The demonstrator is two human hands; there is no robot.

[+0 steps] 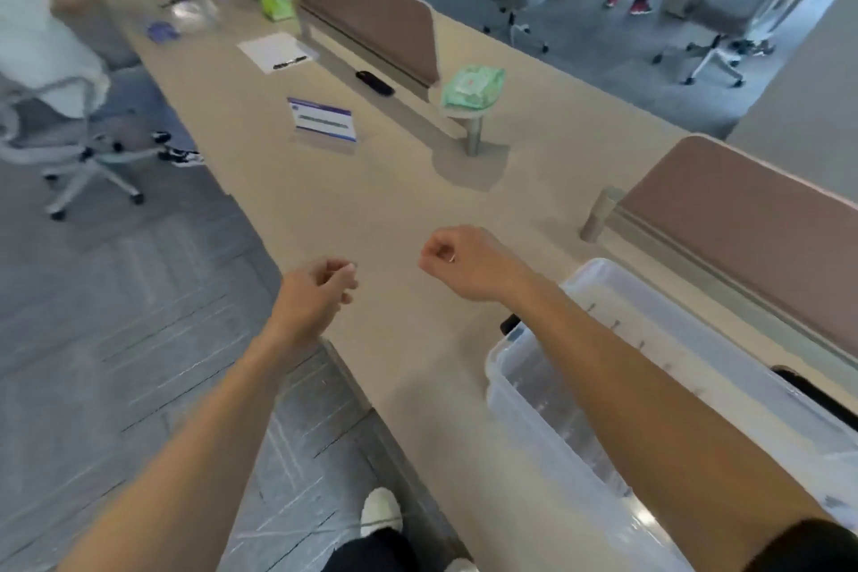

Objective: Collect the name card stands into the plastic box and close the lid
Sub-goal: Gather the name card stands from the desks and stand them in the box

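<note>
Long beige tabletop (380, 218) with brown divider panels (371, 19), grey carpet-tiled floor (116, 302), white wheeled office chairs (69, 144) nearby

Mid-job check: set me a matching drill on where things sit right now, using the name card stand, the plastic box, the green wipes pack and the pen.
Things
1. name card stand
2. plastic box
3. green wipes pack
4. pen

Places
A. lying on the white sheet
B. nearest the camera, on the right side of the desk
C. on the round shelf atop a post
D. standing alone on the bare desktop, farther along

Pairs: 1-D, 2-B, 3-C, 4-A
</note>
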